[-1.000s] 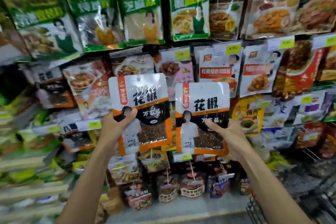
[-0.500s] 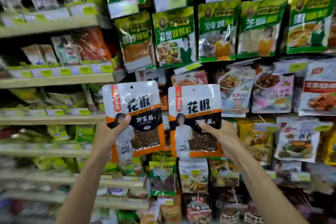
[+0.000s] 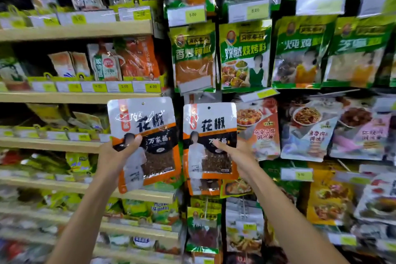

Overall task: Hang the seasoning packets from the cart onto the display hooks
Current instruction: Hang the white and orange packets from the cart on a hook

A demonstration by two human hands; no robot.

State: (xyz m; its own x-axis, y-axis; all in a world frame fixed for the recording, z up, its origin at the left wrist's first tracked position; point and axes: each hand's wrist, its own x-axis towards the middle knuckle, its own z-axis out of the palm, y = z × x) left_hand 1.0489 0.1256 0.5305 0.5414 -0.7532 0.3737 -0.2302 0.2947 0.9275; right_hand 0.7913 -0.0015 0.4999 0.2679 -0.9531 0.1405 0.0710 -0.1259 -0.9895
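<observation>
Fingers: my left fingers [image 3: 133, 142] pinch the left packet [image 3: 150, 126] low on its left edge, thumb across the front and the rest hidden behind. My right fingers [image 3: 221, 145] grasp the right packet [image 3: 211, 126] the same way from its right edge.
Hands: the left hand [image 3: 115, 157] and right hand [image 3: 240, 156] are raised to about the same height, with the bare forearms spreading well apart below.
Packets: both are white, orange and black and face me (the left one tilts a little, the right one is nearly upright).
Inner edges: they run just beside each other with a narrow dark strip between; I see no contact.
Hang holes: the left hole [image 3: 143, 103] and right hole [image 3: 209, 108] sit near the top edges, both showing open.
Top edges: the left packet's top crosses the front lip of a wooden shelf [image 3: 75, 97]. The right packet's top sits just under the bottom edges of the green packets [image 3: 244, 55].
Right edge: it overlaps a red sauce packet [image 3: 260, 133] hanging on the display.
Below: a matching orange packet [image 3: 203, 186] hangs just behind the right packet, with only its lower part showing.
Room: hanging packets crowd close on the right and above, with price tags [image 3: 192, 15] jutting forward. I cannot make out the hook behind the right packet.
</observation>
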